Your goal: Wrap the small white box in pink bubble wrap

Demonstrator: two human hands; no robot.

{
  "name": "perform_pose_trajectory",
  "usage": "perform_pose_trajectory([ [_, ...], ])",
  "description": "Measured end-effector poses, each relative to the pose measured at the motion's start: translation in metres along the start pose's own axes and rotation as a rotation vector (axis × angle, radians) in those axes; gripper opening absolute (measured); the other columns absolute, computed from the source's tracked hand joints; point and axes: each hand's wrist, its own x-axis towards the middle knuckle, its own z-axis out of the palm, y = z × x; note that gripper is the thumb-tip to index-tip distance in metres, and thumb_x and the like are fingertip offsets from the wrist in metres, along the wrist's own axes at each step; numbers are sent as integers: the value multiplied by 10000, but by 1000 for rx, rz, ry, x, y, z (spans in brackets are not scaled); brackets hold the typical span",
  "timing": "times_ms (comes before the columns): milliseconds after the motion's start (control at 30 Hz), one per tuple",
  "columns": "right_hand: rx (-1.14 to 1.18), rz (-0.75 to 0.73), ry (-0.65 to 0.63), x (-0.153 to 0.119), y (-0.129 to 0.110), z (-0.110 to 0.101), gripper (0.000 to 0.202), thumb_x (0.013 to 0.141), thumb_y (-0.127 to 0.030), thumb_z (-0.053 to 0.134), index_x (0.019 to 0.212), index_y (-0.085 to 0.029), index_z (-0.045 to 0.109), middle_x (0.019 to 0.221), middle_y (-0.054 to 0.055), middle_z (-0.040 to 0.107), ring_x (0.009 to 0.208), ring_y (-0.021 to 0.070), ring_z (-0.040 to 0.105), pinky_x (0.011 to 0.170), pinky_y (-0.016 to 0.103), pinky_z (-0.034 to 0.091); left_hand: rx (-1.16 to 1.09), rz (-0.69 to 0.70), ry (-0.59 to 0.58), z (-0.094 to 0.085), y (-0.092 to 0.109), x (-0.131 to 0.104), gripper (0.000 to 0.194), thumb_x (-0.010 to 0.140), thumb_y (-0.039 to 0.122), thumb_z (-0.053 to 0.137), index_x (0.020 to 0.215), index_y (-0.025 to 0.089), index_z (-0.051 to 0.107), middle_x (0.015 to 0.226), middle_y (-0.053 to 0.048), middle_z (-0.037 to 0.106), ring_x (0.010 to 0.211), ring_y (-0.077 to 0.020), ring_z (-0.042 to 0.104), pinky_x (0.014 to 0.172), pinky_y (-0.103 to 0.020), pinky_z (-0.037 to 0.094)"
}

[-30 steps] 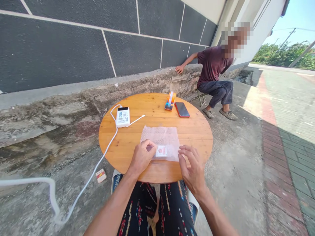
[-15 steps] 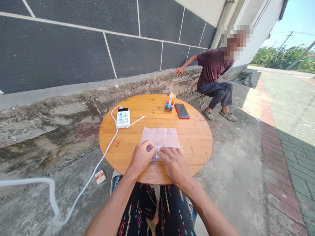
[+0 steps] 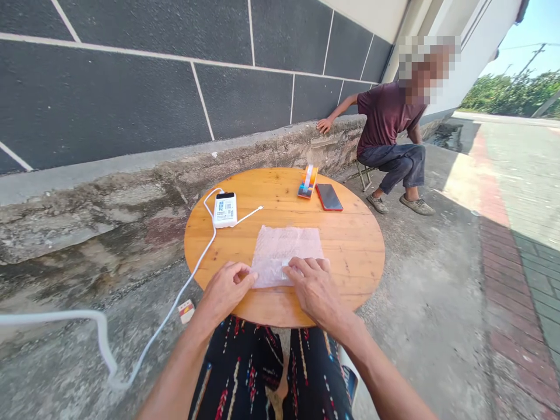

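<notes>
A sheet of pinkish, see-through bubble wrap [image 3: 286, 240] lies flat on the round wooden table [image 3: 350, 248], its near edge folded over. Inside the fold a small pale item [image 3: 284, 269] shows faintly; its kind cannot be made out. My left hand [image 3: 230, 289] pinches the wrap's near left corner between thumb and fingers. On the right part of the fold, my right hand [image 3: 315, 289] presses down with bent fingers held together, the thumb beside the pale item. The right fingers partly cover the wrap's right end.
Toward the back stand an orange tape dispenser [image 3: 308, 182] and a red-edged phone [image 3: 329, 197]. A white power bank [image 3: 226, 210] with a white cable [image 3: 192, 270] lies at left. A small box [image 3: 186, 311] is on the ground. Another person [image 3: 391, 128] sits beyond the table.
My left hand has moved left along the fold, from beside the right hand to the wrap's left corner. My right hand stays on the fold. The view has shifted slightly.
</notes>
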Motion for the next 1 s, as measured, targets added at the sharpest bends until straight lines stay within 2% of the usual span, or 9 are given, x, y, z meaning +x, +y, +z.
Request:
perform_pose_trajectory([
  [167, 11, 6, -3, 1, 0, 2, 260, 861, -86, 488, 1065, -214, 585, 1101, 66, 595, 922, 224, 481, 771, 370, 290, -36, -38, -100, -4, 5, -8, 287, 782, 468, 521, 752, 205, 629, 642, -4, 639, 591, -172, 585, 545, -254, 368],
  [267, 18, 8, 15, 0, 1, 3, 259, 860, -87, 492, 1065, -211, 590, 1096, 68, 594, 922, 224, 482, 774, 372, 295, -171, -156, -213, -3, 9, -10, 334, 790, 503, 502, 860, 197, 616, 585, 5, 625, 468, -159, 568, 467, -247, 382],
  [333, 19, 7, 32, 0, 1, 4, 259, 861, -85, 488, 1057, -212, 598, 1081, 70, 597, 909, 222, 482, 769, 371, 298, -292, -235, -259, 0, 11, -11, 361, 787, 518, 498, 902, 189, 591, 633, -9, 646, 478, -160, 590, 435, -236, 402],
  [400, 20, 3, 43, 0, 1, 4, 259, 862, -88, 489, 1057, -215, 601, 1077, 71, 599, 905, 225, 481, 767, 373, 300, -379, -272, -255, 3, 13, -12, 362, 780, 517, 510, 883, 176, 578, 673, -24, 661, 491, -147, 598, 425, -217, 404],
  [533, 20, 0, 34, 0, 2, 3, 247, 861, -99, 499, 1053, -219, 597, 1085, 72, 602, 903, 232, 479, 770, 377, 300, -423, -298, -172, 11, 16, -12, 355, 769, 499, 540, 832, 152, 580, 593, -9, 645, 392, -91, 519, 434, -195, 376],
  [667, 19, -7, 19, 1, 3, 1, 243, 864, -102, 496, 1054, -218, 593, 1081, 68, 605, 891, 230, 479, 757, 376, 300, -501, -295, -118, 19, 18, -11, 358, 766, 498, 553, 811, 144, 580, 618, -7, 651, 387, -77, 515, 455, -198, 398],
  [867, 18, -19, 16, 0, 4, 0, 252, 868, -110, 502, 1080, -219, 580, 1099, 70, 602, 901, 233, 476, 761, 376, 293, -508, -327, -171, 19, 21, -14, 400, 789, 512, 535, 879, 125, 590, 531, 2, 609, 363, -84, 488, 390, -188, 362],
  [1000, 26, -22, 26, -1, 5, 1, 234, 876, -120, 505, 1077, -217, 577, 1104, 67, 602, 904, 230, 475, 753, 377, 294, -518, -321, -220, 13, 21, -20, 408, 788, 514, 549, 916, 128, 593, 728, -43, 664, 419, -83, 534, 381, -191, 397],
])
